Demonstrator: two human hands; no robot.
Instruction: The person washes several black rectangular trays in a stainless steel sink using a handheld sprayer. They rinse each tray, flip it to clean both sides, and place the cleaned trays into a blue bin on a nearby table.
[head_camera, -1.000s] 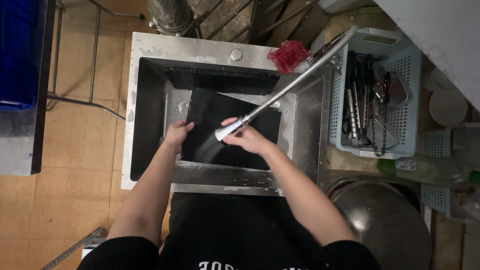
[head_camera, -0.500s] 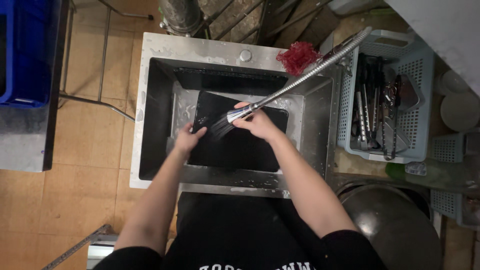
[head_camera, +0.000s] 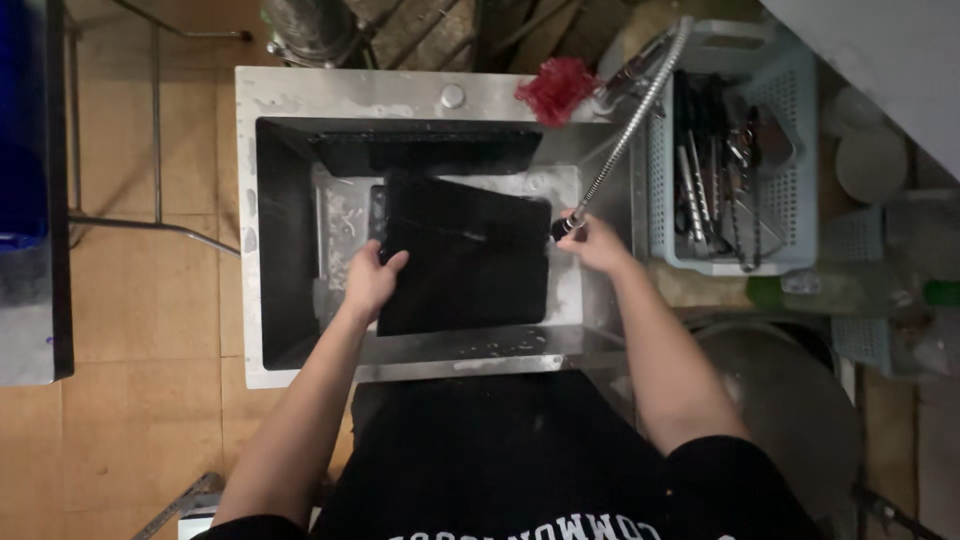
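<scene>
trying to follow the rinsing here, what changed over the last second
The right hand carried the sprayer head on its metal hose from over the middle of the black tray out to the tray's right edge. The left hand kept its grip on the tray's left edge, and the tray stayed in the steel sink. The red scrubber and utensil basket did not move.

Red scrubber (head_camera: 556, 88) on sink rim; pale blue basket (head_camera: 810, 160) of utensils (head_camera: 722, 170) right; blue crate (head_camera: 20, 120) far left.
</scene>
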